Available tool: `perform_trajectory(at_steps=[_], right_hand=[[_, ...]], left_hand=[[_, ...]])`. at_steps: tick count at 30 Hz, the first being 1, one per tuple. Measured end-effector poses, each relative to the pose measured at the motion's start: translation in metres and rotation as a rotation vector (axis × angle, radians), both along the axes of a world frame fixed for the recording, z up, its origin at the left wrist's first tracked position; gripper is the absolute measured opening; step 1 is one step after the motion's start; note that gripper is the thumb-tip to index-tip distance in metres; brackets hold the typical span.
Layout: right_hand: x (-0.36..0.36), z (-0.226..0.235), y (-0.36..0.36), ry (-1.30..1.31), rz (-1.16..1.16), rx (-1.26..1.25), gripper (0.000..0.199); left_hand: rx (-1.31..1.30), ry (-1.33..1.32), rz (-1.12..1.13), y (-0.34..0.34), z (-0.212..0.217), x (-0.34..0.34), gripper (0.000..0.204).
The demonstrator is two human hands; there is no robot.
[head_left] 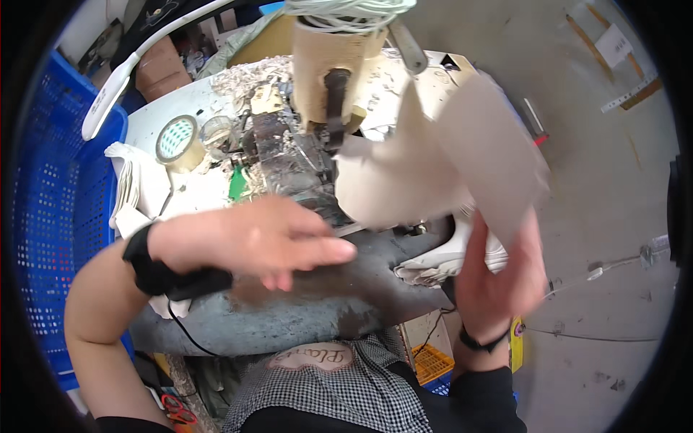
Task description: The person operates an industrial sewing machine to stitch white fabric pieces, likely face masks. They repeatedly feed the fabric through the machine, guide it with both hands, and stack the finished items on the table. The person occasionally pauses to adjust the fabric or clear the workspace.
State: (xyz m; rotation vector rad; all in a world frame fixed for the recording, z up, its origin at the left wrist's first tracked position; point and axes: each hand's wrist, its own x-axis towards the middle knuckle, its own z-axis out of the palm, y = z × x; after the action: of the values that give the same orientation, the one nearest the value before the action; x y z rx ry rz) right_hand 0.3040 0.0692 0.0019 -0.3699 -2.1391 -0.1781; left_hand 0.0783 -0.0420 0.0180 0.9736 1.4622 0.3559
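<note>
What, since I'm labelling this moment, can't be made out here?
Head view, motion blur: whether the thin, pale beige sheet material is one folded piece or several; how the bare right hand's fingertips grip it; the bare left hand's exact finger outlines.
Head view, dark fisheye rim: the blue perforated plastic basket's outer side.
Head view, top edge: the white looped cable's upper part.

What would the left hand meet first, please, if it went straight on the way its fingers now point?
The left hand points rightward across the grey work surface, so probably the stack of pale pieces; depth is unclear, and it might pass above them.
</note>
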Motion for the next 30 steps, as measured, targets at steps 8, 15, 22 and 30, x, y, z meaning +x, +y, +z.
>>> perform_trajectory(at_steps=[8,15,22,30], right_hand=[[0.054,0.006,-0.087,-0.341,0.056,-0.534,0.021],[0.022,-0.04,-0.095,-0.172,0.257,-0.56,0.023],[0.006,-0.04,-0.089,-0.083,0.283,-0.549,0.029],[0.014,-0.037,-0.068,-0.026,0.032,-0.348,0.031]], left_hand=[[0.208,-0.234,0.511,-0.04,-0.025,0.011,0.018],[0.24,-0.142,0.633,-0.058,-0.039,-0.023,0.014],[0.268,-0.082,0.602,-0.045,-0.039,-0.029,0.015],[0.392,0.102,0.521,-0.034,-0.033,-0.01,0.015]])
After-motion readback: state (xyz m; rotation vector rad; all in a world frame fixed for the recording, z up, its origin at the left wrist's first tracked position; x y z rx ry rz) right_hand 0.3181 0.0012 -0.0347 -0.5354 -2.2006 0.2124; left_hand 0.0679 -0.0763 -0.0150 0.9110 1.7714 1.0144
